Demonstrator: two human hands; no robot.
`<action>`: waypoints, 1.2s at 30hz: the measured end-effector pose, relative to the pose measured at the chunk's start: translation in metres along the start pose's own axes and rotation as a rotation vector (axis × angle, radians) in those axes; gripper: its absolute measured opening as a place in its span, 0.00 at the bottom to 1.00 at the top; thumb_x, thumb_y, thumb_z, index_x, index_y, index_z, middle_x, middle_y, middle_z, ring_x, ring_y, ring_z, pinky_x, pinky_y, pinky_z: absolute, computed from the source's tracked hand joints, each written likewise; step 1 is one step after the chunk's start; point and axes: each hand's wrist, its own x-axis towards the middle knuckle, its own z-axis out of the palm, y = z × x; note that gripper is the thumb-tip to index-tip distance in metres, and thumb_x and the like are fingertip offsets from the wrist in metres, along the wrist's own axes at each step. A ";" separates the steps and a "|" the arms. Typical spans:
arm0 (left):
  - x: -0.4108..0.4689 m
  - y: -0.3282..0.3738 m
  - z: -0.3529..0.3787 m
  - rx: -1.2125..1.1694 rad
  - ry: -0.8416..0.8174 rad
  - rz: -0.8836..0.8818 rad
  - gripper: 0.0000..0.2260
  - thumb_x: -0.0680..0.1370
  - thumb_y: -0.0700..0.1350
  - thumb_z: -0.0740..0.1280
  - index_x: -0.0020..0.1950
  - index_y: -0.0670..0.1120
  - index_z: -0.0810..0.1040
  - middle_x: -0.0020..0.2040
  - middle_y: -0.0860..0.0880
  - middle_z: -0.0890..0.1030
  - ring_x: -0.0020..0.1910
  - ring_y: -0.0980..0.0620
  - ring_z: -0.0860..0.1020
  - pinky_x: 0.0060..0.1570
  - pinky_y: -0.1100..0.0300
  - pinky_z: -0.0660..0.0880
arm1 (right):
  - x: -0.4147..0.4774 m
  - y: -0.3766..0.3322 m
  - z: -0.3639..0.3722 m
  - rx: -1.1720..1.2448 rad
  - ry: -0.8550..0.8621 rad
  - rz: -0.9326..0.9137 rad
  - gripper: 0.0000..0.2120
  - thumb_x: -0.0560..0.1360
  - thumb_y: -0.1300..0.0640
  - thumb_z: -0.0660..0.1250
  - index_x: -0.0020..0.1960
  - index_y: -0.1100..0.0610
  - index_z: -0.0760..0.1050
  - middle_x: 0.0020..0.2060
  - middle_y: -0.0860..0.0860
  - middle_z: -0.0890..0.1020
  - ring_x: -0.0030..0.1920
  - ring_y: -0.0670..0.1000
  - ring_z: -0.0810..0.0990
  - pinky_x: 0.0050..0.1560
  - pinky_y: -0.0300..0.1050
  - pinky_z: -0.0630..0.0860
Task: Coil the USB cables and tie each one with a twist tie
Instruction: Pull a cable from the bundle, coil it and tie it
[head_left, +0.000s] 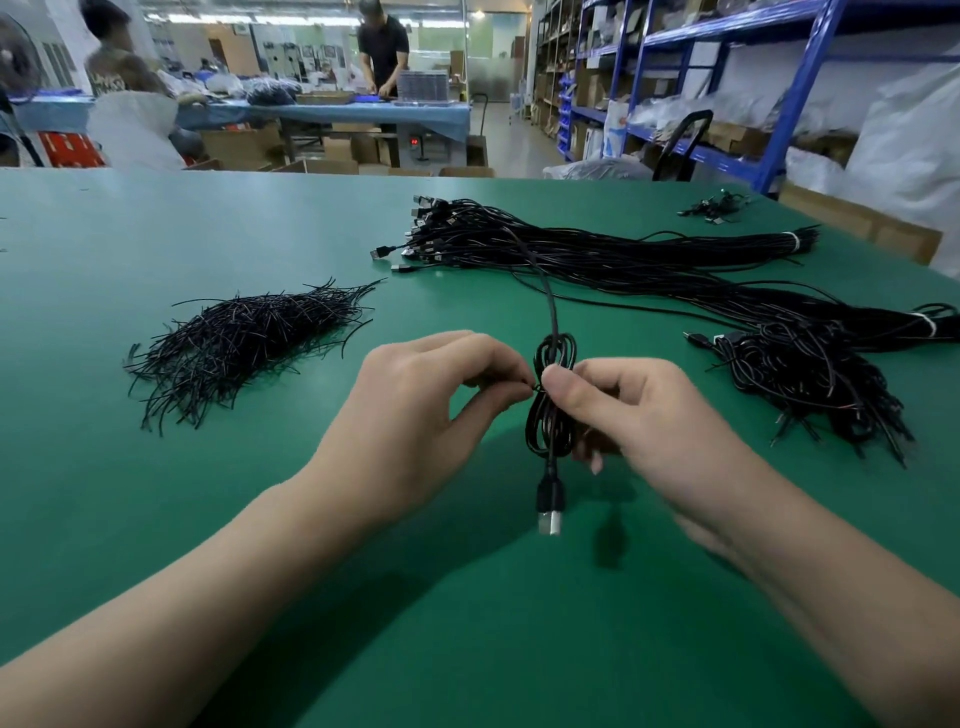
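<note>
At the pinch point between both hands, clear of the green table (156, 234): a small black coil (551, 431), held upright. Gripped at its waist by the right hand (639, 415), thumb across the near face, remaining fingers curled behind. Pinched just left of that grip, between thumb and forefinger of the left hand (415, 415): what looks like the twist tie (535, 387), thin, black, mostly hidden, touching the coil's left edge. Both hands closed, then, one on the coil, one on the tie.

Long axis of the coil running up and down, across the line joining the two hands. Loops showing above and below the grip, narrowed at the middle. Below the grip, dangling free: the plug (549, 512), black body, metal tip, slightly blurred. Above the grip, one loose strand (548, 296) leading away toward the far bundle of uncoiled cables (623, 254).

Judging by this, tying step in hand. Next, probably, twisting the tie ends tight around the waist, with the left hand nearer the tie and the right steadying.

Left of and beyond the grip, well apart: a heap of spare ties (244, 343). Right of the grip: a pile of finished coils (810, 374).
</note>
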 end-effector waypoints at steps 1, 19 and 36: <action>0.000 0.000 0.000 0.041 0.008 0.047 0.01 0.77 0.39 0.74 0.46 0.42 0.84 0.41 0.55 0.83 0.40 0.59 0.79 0.46 0.69 0.75 | -0.001 -0.001 0.000 0.185 -0.072 0.127 0.15 0.74 0.43 0.72 0.37 0.53 0.81 0.34 0.52 0.82 0.32 0.49 0.75 0.34 0.39 0.73; 0.001 -0.014 0.001 -0.903 -0.339 -0.805 0.05 0.71 0.47 0.73 0.40 0.46 0.86 0.36 0.46 0.82 0.35 0.54 0.79 0.42 0.65 0.79 | 0.002 -0.003 -0.020 -0.857 -0.015 -0.503 0.25 0.77 0.71 0.65 0.69 0.50 0.77 0.73 0.43 0.72 0.74 0.44 0.68 0.75 0.44 0.64; 0.000 -0.004 0.002 -0.019 0.004 -0.056 0.01 0.75 0.39 0.76 0.45 0.43 0.85 0.39 0.59 0.81 0.40 0.61 0.80 0.46 0.77 0.70 | -0.002 -0.004 0.004 0.349 -0.065 0.304 0.14 0.73 0.47 0.69 0.40 0.57 0.84 0.33 0.55 0.83 0.29 0.47 0.76 0.26 0.35 0.71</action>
